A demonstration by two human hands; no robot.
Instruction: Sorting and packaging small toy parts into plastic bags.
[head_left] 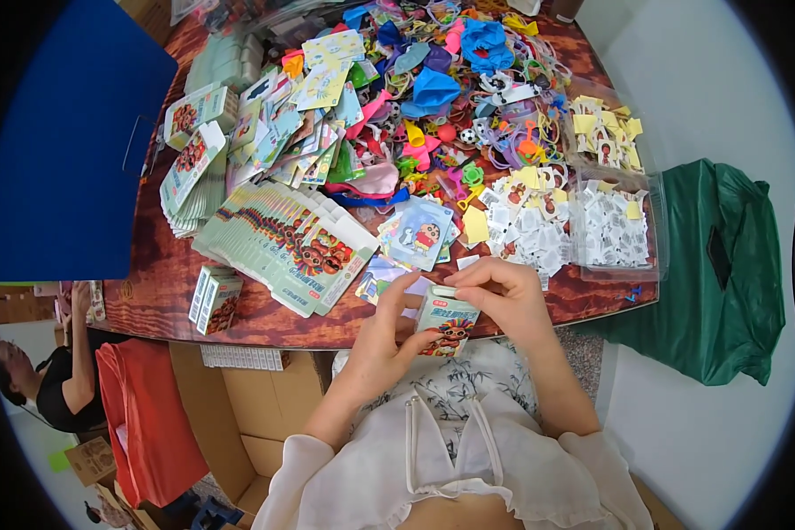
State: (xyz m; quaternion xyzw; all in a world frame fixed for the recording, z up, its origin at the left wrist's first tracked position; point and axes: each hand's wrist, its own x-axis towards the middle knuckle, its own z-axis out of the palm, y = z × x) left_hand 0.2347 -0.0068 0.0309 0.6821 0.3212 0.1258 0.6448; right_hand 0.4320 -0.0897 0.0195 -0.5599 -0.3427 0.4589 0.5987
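Close to the table's front edge I hold a small pale-green printed carton (446, 325) upright. My left hand (382, 343) grips its left side, with the thumb across the front. The fingers of my right hand (511, 302) are bent together at its top edge, over the flap; whether the top is fully closed I cannot tell. Just beyond my hands lie picture cards (418, 231) in a loose pile. To the left, a fanned row of flat unfolded cartons (283, 243) overlaps on the table, and two made-up cartons (215, 299) stand near the edge.
A heap of colourful small toys (468, 97) covers the far table. Small white packets (526, 221) lie at right, beside a clear plastic tray (623, 225) of more packets. A green bag (711, 274) hangs at right. Below the table stand an open cardboard box (265, 406) and a red bag (150, 424).
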